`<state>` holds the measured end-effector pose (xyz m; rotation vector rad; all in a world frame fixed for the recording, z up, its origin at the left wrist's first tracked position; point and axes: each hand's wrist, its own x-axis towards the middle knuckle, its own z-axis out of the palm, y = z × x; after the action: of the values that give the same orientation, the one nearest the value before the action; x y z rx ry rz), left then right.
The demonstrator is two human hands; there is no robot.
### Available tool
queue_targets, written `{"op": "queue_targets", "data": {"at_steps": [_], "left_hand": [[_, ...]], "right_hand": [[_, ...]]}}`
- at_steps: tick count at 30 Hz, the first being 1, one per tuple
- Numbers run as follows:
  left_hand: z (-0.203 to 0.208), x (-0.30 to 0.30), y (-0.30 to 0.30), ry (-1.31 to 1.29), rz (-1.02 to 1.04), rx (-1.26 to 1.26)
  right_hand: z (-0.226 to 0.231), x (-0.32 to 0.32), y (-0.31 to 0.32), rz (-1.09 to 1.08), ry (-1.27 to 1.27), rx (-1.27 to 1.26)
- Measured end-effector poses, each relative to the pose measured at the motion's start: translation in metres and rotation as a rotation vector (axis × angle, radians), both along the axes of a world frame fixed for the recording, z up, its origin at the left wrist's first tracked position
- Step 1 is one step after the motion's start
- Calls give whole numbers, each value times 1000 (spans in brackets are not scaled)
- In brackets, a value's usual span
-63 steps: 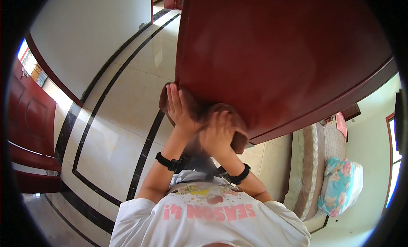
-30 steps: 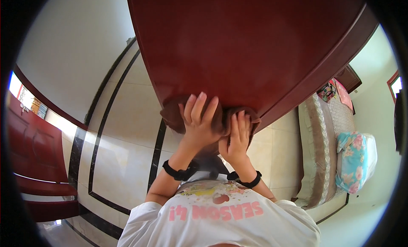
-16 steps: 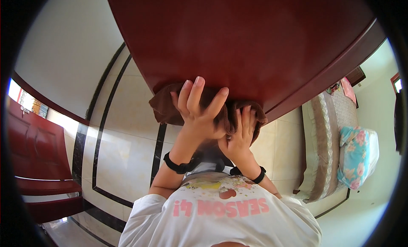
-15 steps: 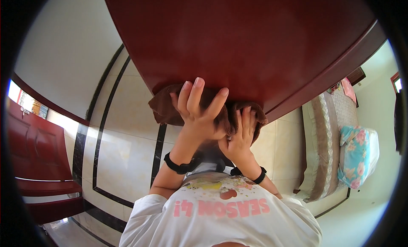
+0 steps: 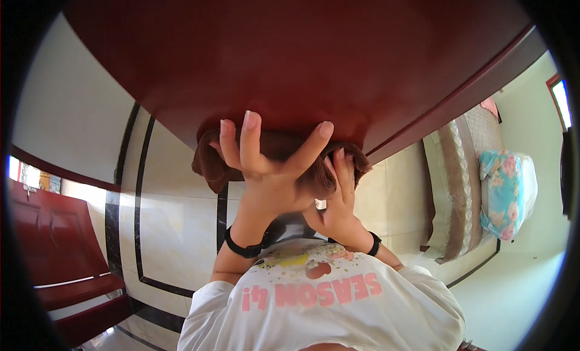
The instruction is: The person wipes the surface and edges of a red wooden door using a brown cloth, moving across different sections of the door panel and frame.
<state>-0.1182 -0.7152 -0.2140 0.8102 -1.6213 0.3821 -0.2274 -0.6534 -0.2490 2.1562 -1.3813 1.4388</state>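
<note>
A brown cloth point(image 5: 278, 144), bunched and folded, lies against the lower edge of a glossy dark red panel point(image 5: 302, 55). My left hand point(image 5: 269, 163) rests on the cloth with its fingers stretched and widely spread; its thumb is hidden. Close beside it on the right, my right hand point(image 5: 339, 197) has its fingers near together on the cloth, with a fold bunched against them. That hand's fingertips touch the cloth close to the panel's right corner. Part of the cloth hangs below the left hand's outer fingers.
Pale floor tiles point(image 5: 175, 230) with black border strips lie below. At the left stand a grey-white panel point(image 5: 78, 103) and a dark red door point(image 5: 57, 230). A bed point(image 5: 462, 188) is to the right, with a floral blue bundle point(image 5: 504, 194) beside it.
Both hands and the cloth have shifted slightly left along the panel's edge. My left fingers have spread wider. The panel fills more of the view at the left.
</note>
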Motion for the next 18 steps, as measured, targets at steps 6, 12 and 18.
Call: {"op": "queue_targets", "data": {"at_steps": [6,12,18], "left_hand": [[14,-8,5,14,-80,13],[15,-5,1,-78,-64,-61],[11,-4,5,-196,-44,-50]], "right_hand": [[5,-9,-3,21,25,-51],[2,-6,-8,17,2,-107],[-5,-4,-8,-44,44,-174]]}}
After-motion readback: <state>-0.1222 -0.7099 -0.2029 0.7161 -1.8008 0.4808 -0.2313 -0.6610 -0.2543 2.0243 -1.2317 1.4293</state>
